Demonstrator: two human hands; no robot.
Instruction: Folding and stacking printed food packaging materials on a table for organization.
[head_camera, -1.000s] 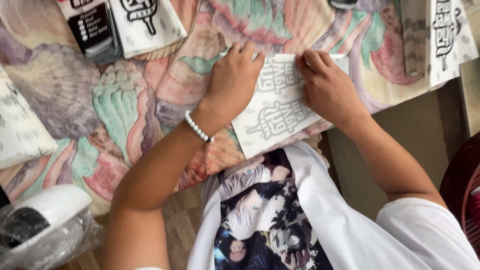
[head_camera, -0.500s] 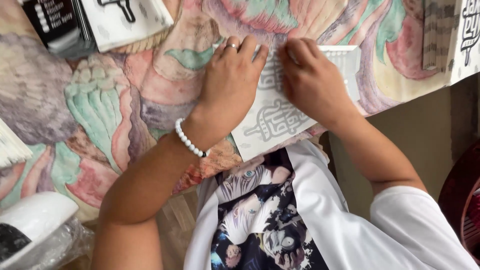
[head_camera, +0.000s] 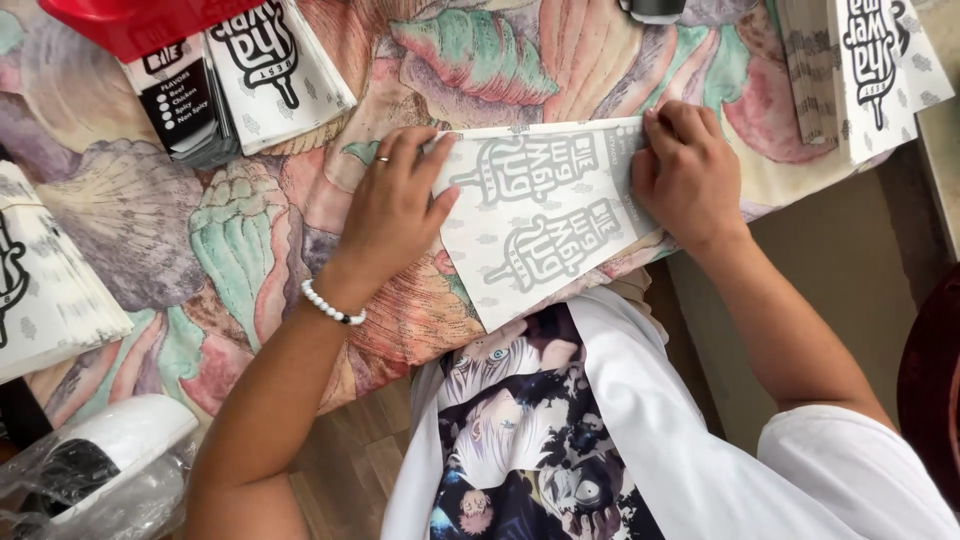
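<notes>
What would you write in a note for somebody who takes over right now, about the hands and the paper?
Left hand: flat on the left edge of the printed paper sheet, fingers spread, pressing it down.
Right hand: pressing the sheet's right end, fingers curled over its top corner.
The sheet lies on the shell-patterned cloth; its lower edge runs slanted and its lower corner hangs over the table edge toward the person.
Stacks of similar printed paper pieces sit at the upper left, upper right and far left.
Done: the sheet is laid down and held flat.
Left: I cannot tell whether any fold is creased yet.
</notes>
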